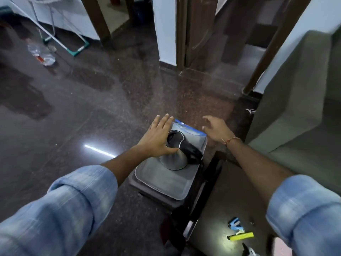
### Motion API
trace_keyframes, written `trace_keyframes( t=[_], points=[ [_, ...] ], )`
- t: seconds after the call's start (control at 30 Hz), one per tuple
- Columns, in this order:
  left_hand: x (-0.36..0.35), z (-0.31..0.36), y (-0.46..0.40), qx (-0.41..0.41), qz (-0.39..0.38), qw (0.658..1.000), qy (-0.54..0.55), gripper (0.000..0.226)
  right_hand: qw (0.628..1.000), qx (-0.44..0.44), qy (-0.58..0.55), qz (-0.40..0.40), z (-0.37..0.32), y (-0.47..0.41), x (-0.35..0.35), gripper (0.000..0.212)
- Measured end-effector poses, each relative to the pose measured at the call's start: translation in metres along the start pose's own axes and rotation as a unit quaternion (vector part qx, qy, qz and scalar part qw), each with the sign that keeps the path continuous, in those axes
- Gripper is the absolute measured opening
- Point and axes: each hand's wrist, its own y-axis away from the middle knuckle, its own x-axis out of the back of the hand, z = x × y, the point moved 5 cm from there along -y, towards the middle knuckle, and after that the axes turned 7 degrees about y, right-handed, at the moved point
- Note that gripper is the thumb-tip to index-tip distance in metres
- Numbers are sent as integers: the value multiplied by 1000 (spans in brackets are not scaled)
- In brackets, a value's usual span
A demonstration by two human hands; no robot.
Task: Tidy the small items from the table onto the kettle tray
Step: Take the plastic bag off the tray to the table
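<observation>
Head view: a grey tray (162, 183) is seen at the lower centre of the frame, resting on a dark stand, with a steel kettle (174, 159) standing on its far half. A flat packet with a blue edge (191, 131) lies at the far end of the tray, just behind the kettle. The left hand (157, 139) is laid on the kettle's left shoulder, fingers spread and the thumb pressed to the metal; nothing is clamped in it. The right hand (218, 129) is held above the tray's far right corner, fingers apart and slightly curled, with nothing in it and apart from the packet.

At the lower right of the frame, small items are left on the dark table (208, 226): a blue-and-white object (235, 223), a yellow-green bar-shaped item (240, 236) just below it, and a dark-and-white thing cut off by the bottom edge, which cannot be identified. The near half of the tray is bare.

The task is judged to be at an early stage: one packet may already be placed, while at least two or three items remain to be carried over.
</observation>
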Motion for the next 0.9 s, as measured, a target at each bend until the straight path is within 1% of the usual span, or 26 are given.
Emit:
trace_keyframes(
  t=[0.13, 0.27, 0.4, 0.53, 0.63, 0.73, 0.83, 0.9],
  points=[
    [-13, -17, -16, -11, -11, 999, 44, 115, 996, -6, 53, -65, 3, -34, -44, 46],
    [-27, -26, -29, -18, -17, 996, 88, 108, 990, 0, 97, -102, 8, -56, -71, 45],
    [-38, -38, -38, -13, -21, 993, 115, 103, 985, -5, 135, -106, 6, -68, -92, 45],
    [-47, -50, -42, -8, -14, 991, 131, 99, 971, -10, 211, -107, 8, -74, -112, 38],
    [-47, -54, -40, -12, -12, 990, 138, 96, 965, -23, 250, -74, 10, -72, -119, 30],
    [-36, -56, -39, -18, 13, 990, 142, 86, 973, -31, 226, -34, 6, -61, -113, 29],
    [-22, -49, -40, 8, 38, 987, 157, 71, 989, -12, 146, 0, -3, -45, -93, 24],
    [-12, -34, -43, 10, 80, 983, 165, 57, 996, -6, 82, 25, -9, -30, -74, 21]
  ],
)
